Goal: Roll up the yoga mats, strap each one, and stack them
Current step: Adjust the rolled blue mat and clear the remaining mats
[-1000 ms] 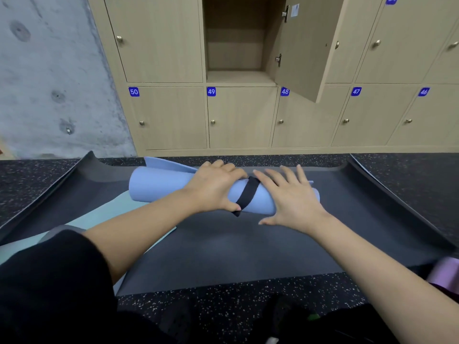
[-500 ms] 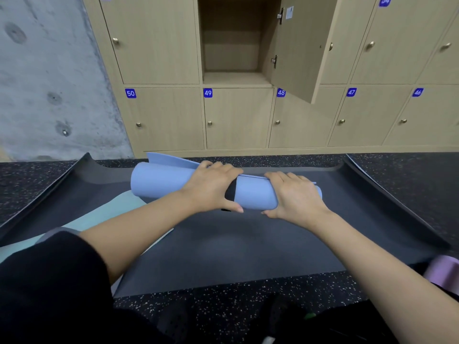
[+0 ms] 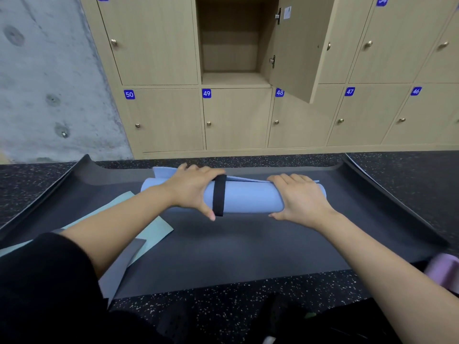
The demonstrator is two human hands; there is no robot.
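Note:
A rolled light-blue yoga mat (image 3: 246,197) lies crosswise on a flat dark grey mat (image 3: 248,247). A black strap (image 3: 219,194) wraps the roll near its middle. My left hand (image 3: 192,188) grips the roll just left of the strap, thumb at the front and fingers over the top. My right hand (image 3: 298,198) grips the roll's right end in the same way. A loose blue flap sticks out behind the roll. A flat teal mat (image 3: 149,219) lies at the left, partly under the dark mat.
Wooden lockers (image 3: 236,117) line the far wall, close behind the mats; one upper locker (image 3: 231,43) stands with its door (image 3: 295,45) swung out. A concrete wall (image 3: 49,83) is at the left. A pink roll (image 3: 444,271) shows at the right edge. Speckled black floor (image 3: 223,309) lies nearest me.
My right hand went from lying flat on the roll to gripping its right end. The strap turned from slanted to straight around the roll. My left hand shifted slightly left, uncovering the strap.

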